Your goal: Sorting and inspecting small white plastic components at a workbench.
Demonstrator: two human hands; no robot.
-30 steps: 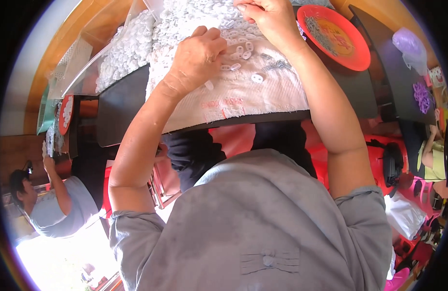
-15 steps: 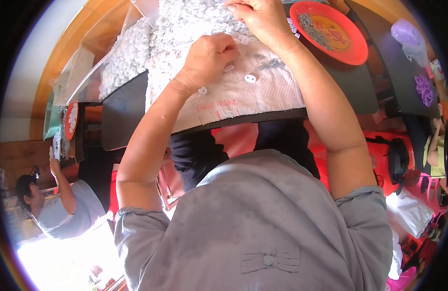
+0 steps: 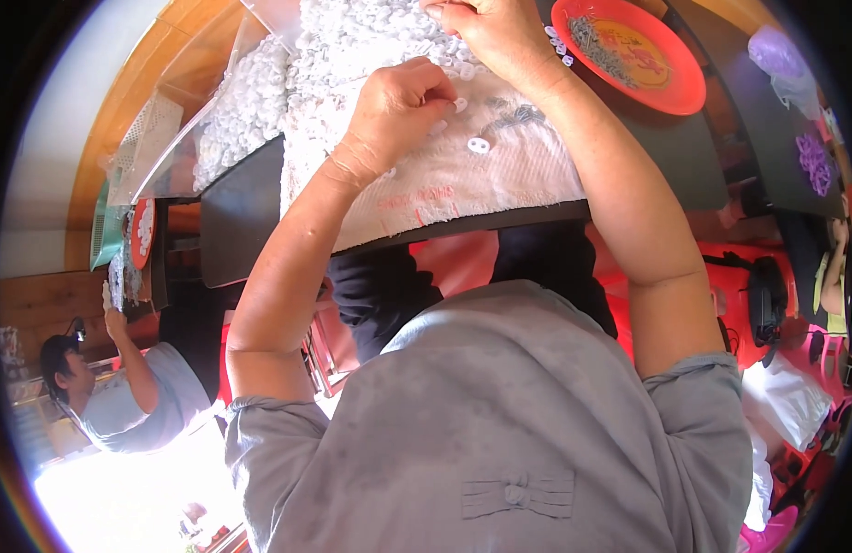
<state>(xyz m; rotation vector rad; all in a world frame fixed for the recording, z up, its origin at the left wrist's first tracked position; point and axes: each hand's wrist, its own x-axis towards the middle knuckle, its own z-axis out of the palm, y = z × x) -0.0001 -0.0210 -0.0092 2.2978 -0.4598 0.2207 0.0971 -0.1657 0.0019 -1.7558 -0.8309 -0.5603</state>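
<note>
On a pale cloth (image 3: 426, 189) lies a small white plastic piece with two holes (image 3: 479, 146). My left hand (image 3: 394, 106) is over the cloth, thumb and fingers pinched, with a similar white plastic piece (image 3: 460, 105) at their tips. Up at the top edge, beside a heap of white plastic pieces (image 3: 352, 41), my right hand (image 3: 504, 37) has its fingertips pressed together; what they hold, if anything, is too small to make out. Small grey pieces (image 3: 523, 116) are scattered on the cloth between my hands.
A red plate (image 3: 680, 88) with more grey pieces (image 3: 599, 51) stands right of my right forearm. More white pieces fill a clear-walled container (image 3: 246, 101) at left. The dark table edge (image 3: 500, 219) runs before my lap. Another person (image 3: 131, 392) sits far left.
My left hand has moved slightly up and right, and a white plastic piece now shows at its fingertips. The right hand stays near the heap, shifted slightly. The whole view has shifted a little.
</note>
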